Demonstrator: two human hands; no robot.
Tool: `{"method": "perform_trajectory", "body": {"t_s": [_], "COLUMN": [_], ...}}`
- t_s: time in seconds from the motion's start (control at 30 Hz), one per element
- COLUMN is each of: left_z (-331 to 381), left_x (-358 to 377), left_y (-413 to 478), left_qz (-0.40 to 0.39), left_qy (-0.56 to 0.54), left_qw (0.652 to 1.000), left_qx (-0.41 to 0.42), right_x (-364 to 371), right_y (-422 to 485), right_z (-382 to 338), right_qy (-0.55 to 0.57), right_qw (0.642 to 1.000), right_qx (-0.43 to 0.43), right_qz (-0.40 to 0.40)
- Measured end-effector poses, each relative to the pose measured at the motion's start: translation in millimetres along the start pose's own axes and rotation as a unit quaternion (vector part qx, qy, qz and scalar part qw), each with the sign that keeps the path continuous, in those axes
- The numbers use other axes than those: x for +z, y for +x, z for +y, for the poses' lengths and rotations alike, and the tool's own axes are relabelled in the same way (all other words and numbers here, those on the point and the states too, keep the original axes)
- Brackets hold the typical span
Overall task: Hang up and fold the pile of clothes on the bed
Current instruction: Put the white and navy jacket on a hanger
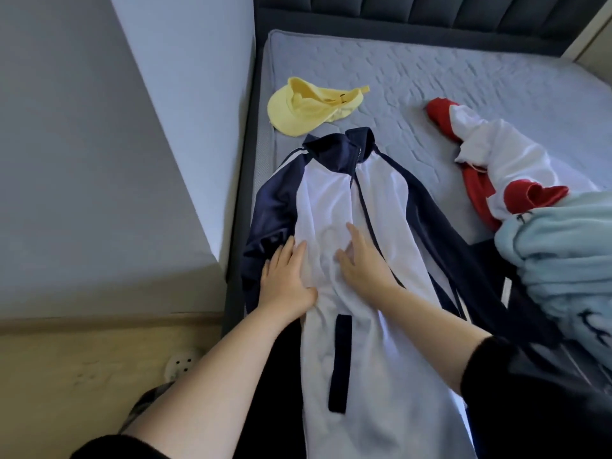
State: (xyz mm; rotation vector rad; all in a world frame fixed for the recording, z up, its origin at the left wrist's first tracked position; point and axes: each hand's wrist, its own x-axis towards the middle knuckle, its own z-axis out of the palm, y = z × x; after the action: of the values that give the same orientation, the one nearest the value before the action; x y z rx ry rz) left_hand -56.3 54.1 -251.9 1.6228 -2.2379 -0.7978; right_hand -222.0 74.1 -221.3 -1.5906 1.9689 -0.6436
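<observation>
So there's a navy and white zip jacket (334,200) spread out flat near the left edge of the bed (463,87), collar pointing toward the headboard (414,14), zipper done up. Both hands are flat on the white front panel, fingers straight, not gripping anything, just pressing on the fabric. The left hand (286,279) sits where the white meets the navy sleeve, and the right hand (362,260) is just beside the zipper line. Past the collar there's a yellow cap (308,109) lying upside down. Off to the right, a crumpled red and white top (493,160), with a light blue garment (569,260) bunched up next to it, partly overlapping it.
</observation>
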Motion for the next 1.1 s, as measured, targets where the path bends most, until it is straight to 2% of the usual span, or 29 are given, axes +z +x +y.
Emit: {"method": "perform_trajectory", "body": {"t_s": [0.07,0.13,0.23,0.3,0.37,0.43,0.47,0.53,0.57,0.63,0.7,0.73,0.77,0.83,0.9,1.03,1.1], "left_z": [-4.4,-10.5,-12.3,-13.4,-24.4,-41.6,-46.7,-47.6,-42.6,-25.6,-8.2,-3.1,-2.6,-7.4,-16.8,-52.6,-66.2], "left_x": [-9.0,-20.6,-46.1,-64.5,-84.3,-96.5,-98.9,-93.7,-87.7,-70.5,-53.2,-44.5,-37.3,-33.6,-42.8,-72.5,-76.5], "left_y": [-15.9,-31.2,-44.1,-42.9,-40.0,-44.3,-49.6,-57.4,-59.6,-60.0,-56.6,-56.5,-56.6,-55.6,-49.7,-44.3,-48.2], "left_qz": [0.001,-0.005,-0.008,0.047,0.137,0.156,0.14,0.135,0.147,0.121,0.017,-0.022,-0.03,-0.004,0.048,0.21,0.233], "left_qy": [0.077,0.144,0.109,0.159,0.172,0.209,0.265,0.321,0.301,0.22,0.118,0.103,0.108,0.104,0.065,-0.06,-0.086], "left_qw": [0.996,0.988,0.994,0.984,0.965,0.944,0.93,0.924,0.935,0.965,0.984,0.983,0.983,0.985,0.982,0.945,0.936], "left_qx": [0.04,0.053,-0.021,-0.062,-0.14,-0.204,-0.21,-0.157,-0.116,-0.074,-0.135,-0.152,-0.146,-0.136,-0.169,-0.242,-0.25], "right_x": [-3.9,-12.3,-26.3,-32.9,-34.4,-34.0,-33.6,-34.0,-34.2,-33.0,-31.5,-30.9,-32.2,-37.7,-42.9,-43.2,-45.8], "right_y": [-17.7,-21.5,-13.6,-6.5,0.4,7.4,11.8,19.9,22.5,27.5,30.5,32.8,34.2,34.5,30.6,27.8,32.9], "right_z": [3.2,4.6,2.5,-0.3,0.3,0.4,0.2,-2.0,-5.1,-9.2,-11.4,-10.4,-8.1,0.0,7.9,7.6,1.4], "right_qy": [-0.035,-0.083,-0.08,-0.084,-0.103,-0.111,-0.1,-0.081,-0.089,-0.121,-0.136,-0.124,-0.098,-0.022,0.031,0.121,0.173], "right_qw": [0.999,0.996,0.993,0.991,0.989,0.985,0.984,0.982,0.98,0.975,0.974,0.977,0.982,0.983,0.972,0.956,0.943], "right_qx": [-0.016,0.012,0.081,0.1,0.106,0.128,0.144,0.169,0.175,0.181,0.176,0.168,0.162,0.167,0.2,0.253,0.273], "right_qz": [0.03,0.035,0.015,-0.005,-0.027,-0.028,-0.021,-0.008,-0.013,-0.036,-0.053,-0.047,-0.023,0.068,0.123,0.081,0.08]}}
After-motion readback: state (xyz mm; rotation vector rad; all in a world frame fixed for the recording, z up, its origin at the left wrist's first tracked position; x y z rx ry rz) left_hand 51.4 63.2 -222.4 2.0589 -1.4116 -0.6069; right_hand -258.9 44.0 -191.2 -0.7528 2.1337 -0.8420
